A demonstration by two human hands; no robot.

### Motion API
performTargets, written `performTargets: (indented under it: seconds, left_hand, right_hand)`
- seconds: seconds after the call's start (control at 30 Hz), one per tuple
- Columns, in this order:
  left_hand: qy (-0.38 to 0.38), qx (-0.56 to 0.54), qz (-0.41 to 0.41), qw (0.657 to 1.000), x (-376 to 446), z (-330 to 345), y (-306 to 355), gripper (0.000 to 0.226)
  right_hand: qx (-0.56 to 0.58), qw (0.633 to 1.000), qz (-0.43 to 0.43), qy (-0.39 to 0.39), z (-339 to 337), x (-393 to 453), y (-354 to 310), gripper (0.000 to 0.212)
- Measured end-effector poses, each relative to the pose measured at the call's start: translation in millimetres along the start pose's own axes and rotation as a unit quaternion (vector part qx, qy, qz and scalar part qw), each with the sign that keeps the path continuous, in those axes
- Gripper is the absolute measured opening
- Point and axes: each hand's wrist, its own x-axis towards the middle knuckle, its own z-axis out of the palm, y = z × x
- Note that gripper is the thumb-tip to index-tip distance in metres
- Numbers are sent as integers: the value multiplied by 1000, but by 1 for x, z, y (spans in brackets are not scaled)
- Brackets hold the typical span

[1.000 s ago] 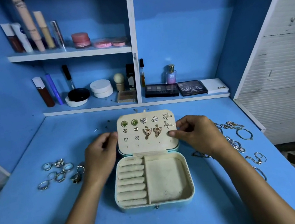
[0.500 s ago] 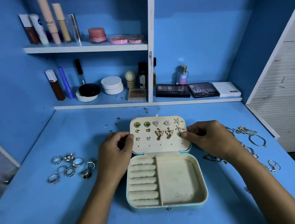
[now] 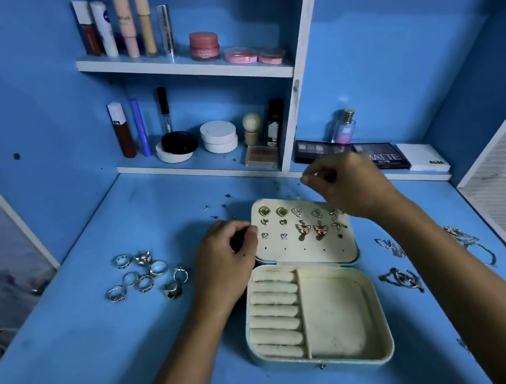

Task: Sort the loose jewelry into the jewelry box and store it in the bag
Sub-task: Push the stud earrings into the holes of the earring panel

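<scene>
Head view: jewelry box (image 3: 315, 312) lies open mid-desk, earrings pinned in its lid (image 3: 304, 233). Left hand (image 3: 225, 256) rests curled at the lid's left edge; whether it pinches anything, can't tell. Right hand (image 3: 349, 187) hovers over the lid's far right corner, fingertips pinched, contents too small to see. Rings (image 3: 145, 277) sit left of box, chains (image 3: 400, 277) right. Risk: a tiny piece slips onto the cluttered desk, or the lid gets jogged.
</scene>
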Motion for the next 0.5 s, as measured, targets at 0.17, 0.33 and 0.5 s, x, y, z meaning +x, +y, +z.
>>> performTargets:
  seconds: [0.17,0.33,0.5]
  left_hand:
    - [6,-6,5,1000,1,1,-3,9]
    - [10,-11,12,1000,2,2,-3,9]
    - [11,-8,9,1000,2,2,-2,7]
  right_hand:
    - [-14,995,-69,-74,28,42,-22,11]
    - [-78,976,-131,-157,61,76,-37,15]
    - [-106,966,-125,-200,88,95,-45,13]
